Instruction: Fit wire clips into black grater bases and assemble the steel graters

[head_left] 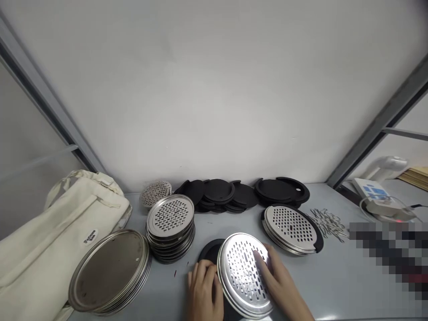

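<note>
- At the near side of the grey table [361, 281], we have the perforated metal disc [243, 272] tilted over a black part [210, 251], which is mostly hidden under it.
- Our right hand [276, 276] is closed on the disc's right side, thumb on the holes, fingers going out of sight behind the rim. Our left hand [204, 292] is curled by the left rim; we cannot tell whether it pinches the disc, the black part or neither.
- We judge that a one-sided grip could let the smooth disc slip or turn; with that thumb on the holes, any sharp edges could scrape our skin.
- We see doubled rims, so a second disc may be nested there and could slide loose.
- To our left, the leaning stack of perforated discs [170, 216] might topple if our elbow knocked it; the plain metal discs [109, 269] sit just beside the canvas bag [63, 227].
- Behind, we have black discs [219, 191] along a pale wall [214, 89], between slanting grey posts [60, 98]; thin metal wires [329, 223] lie tangled to the right.
</note>
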Tool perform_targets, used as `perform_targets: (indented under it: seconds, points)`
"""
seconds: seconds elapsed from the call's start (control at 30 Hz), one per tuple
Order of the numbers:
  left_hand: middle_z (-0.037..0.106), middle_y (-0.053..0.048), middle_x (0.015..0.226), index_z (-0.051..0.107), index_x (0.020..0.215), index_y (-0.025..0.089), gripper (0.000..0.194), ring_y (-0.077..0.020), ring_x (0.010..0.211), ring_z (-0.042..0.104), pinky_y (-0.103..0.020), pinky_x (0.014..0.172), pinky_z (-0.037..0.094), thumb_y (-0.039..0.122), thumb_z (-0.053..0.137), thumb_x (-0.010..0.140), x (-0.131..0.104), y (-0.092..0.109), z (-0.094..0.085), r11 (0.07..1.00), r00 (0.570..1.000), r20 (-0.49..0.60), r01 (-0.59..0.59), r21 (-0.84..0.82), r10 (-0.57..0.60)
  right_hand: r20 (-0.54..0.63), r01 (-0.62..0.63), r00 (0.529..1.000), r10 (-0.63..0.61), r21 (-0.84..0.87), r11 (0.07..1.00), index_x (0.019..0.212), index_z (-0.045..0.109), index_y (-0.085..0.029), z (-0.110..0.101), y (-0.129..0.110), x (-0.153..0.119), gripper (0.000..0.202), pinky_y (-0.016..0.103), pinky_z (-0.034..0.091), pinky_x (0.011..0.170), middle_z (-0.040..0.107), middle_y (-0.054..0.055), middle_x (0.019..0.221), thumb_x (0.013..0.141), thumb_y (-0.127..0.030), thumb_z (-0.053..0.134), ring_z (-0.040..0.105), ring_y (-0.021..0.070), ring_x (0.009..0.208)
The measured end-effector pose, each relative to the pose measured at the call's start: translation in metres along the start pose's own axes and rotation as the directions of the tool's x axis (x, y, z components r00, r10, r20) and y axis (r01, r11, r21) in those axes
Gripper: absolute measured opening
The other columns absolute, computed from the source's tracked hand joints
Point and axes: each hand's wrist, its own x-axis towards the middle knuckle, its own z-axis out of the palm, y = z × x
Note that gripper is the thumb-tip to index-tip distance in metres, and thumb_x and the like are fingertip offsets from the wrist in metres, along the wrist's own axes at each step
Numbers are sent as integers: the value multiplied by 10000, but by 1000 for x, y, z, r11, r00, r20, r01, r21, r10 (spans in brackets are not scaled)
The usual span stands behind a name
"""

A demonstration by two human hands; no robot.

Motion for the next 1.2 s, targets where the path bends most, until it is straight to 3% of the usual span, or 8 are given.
perform_targets:
  seconds: [0.1, 0.33, 0.47, 0.63, 0.87, 1.07, 1.2]
  points:
    - [544, -68, 845, 574, 802, 179, 278, -195, 817, 513, -332, 740, 353, 208, 312, 890, 1, 3, -2, 999, 999, 29, -12, -36, 13, -40, -2, 999, 0, -29, 1000, 1122, 473, -188, 2, 2, 3, 359, 293, 471, 733, 574, 14, 750, 882, -447, 405, 543, 172, 693]
    - [553, -59, 858, 595, 849, 187, 280, -183, 830, 518, -329, 759, 341, 205, 322, 906, 3, -1, 0, 999, 1000, 16, 1, -32, -1, -72, -9, 997, 13, 48, 999, 1049, 541, -197, -4, 12, 7, 351, 290, 441, 852, 600, 68, 1024, 859, -472, 435, 546, 219, 979]
    - [559, -56, 893, 608, 926, 206, 263, -187, 864, 522, -317, 744, 342, 219, 347, 901, 1, 0, 2, 1000, 1000, 6, 8, 2, -8, -102, -88, 990, 97, 85, 992, 952, 566, -187, -14, 10, 8, 354, 289, 439, 823, 612, 64, 934, 846, -499, 438, 558, 225, 923]
    - [555, -48, 904, 601, 934, 213, 250, -189, 881, 519, -320, 756, 337, 217, 354, 897, 1, 2, 1, 999, 999, 36, 33, 44, -34, 0, -111, 994, 112, 136, 984, 803, 539, -202, -22, -3, 10, 366, 241, 442, 666, 551, -1, 702, 848, -540, 405, 539, 174, 717]
    - [557, -72, 940, 580, 987, 202, 284, -194, 907, 518, -320, 762, 360, 179, 310, 902, 2, -4, -4, 997, 990, 139, -29, 65, 20, 11, -204, 978, 207, 228, 952, 782, 584, -191, -27, -17, 7, 437, 229, 432, 573, 589, 14, 672, 794, -604, 440, 549, 170, 657]
    - [563, -67, 919, 586, 951, 195, 317, -186, 887, 522, -319, 760, 356, 197, 270, 919, 2, 2, -4, 998, 999, 42, -14, 63, 12, 25, -120, 993, 117, 172, 978, 794, 610, -180, -15, -15, 8, 415, 264, 454, 624, 600, 27, 666, 806, -561, 446, 567, 199, 702]
    - [564, -57, 917, 583, 937, 199, 262, -193, 895, 513, -332, 772, 337, 254, 328, 916, 1, 7, -1, 998, 1000, 8, 4, 59, -4, -68, 4, 998, -2, 26, 1000, 869, 599, -170, -3, 2, 8, 378, 324, 448, 784, 611, 80, 833, 835, -507, 430, 556, 234, 859]
